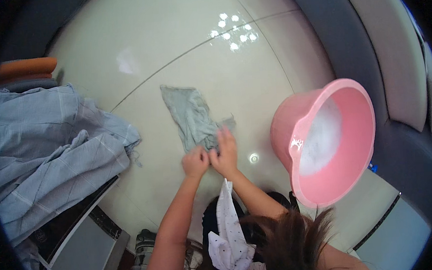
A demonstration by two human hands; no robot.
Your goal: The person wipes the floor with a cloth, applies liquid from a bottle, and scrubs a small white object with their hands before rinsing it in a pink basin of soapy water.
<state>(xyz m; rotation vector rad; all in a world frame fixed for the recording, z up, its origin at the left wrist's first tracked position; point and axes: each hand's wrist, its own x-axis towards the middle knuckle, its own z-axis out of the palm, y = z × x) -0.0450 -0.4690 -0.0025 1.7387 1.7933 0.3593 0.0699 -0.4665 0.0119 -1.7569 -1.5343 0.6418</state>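
A wet-looking grey-green cloth (192, 114) lies crumpled and partly spread on the glossy tiled floor before me. My left hand (195, 162) is closed in a fist at the cloth's near edge, gripping it. Right beside it, my right hand (224, 149) rests over the cloth's near right corner, its fingers stretched forward and blurred. What lies under those fingers is hidden. To the right, a pink plastic basin (282, 127) appears tilted in the view, with white suds (324, 139) inside.
A light blue-grey checked cloth (53, 137) drapes over a low table (82, 247) at left. Folded orange and grey textiles (26, 70) are behind it. A dark and beige sofa (347, 45) curves along the right. A small drain-like round fitting (253, 158) shows on the floor.
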